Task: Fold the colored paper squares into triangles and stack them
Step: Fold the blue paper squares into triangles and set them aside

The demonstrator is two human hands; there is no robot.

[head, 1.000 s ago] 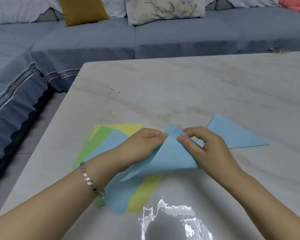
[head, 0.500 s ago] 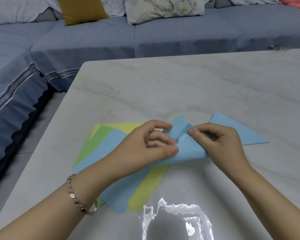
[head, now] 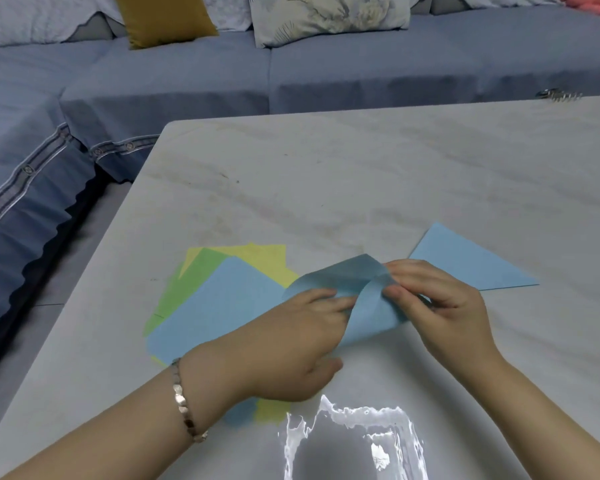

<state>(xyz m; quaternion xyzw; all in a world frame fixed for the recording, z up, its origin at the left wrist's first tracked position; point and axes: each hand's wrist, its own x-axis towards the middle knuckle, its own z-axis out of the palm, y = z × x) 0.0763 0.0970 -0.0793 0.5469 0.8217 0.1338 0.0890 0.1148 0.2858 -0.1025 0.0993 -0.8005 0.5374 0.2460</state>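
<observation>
A blue paper square (head: 357, 299) is bent over on itself in front of me, its upper flap curling in the air. My right hand (head: 433, 306) pinches the flap's corner between thumb and fingers. My left hand (head: 291, 348) lies on the sheet's lower part with fingers reaching under the curl; its grip is hidden. Left of it lies a fanned pile of flat squares: blue (head: 219, 310) on top, green (head: 191, 282) and yellow (head: 260, 258) below. A folded blue triangle (head: 465, 261) lies flat to the right, behind my right hand.
The papers lie on a pale marble table (head: 361, 174), whose left edge runs diagonally. A blue sofa (head: 187, 81) with cushions wraps round the far and left sides. A small metal object (head: 558, 94) sits at the table's far right edge.
The blue sheet's flap has been drawn over to the right and now curls up. My left hand slid down onto the sheet; my right hand keeps its pinch on the corner.
</observation>
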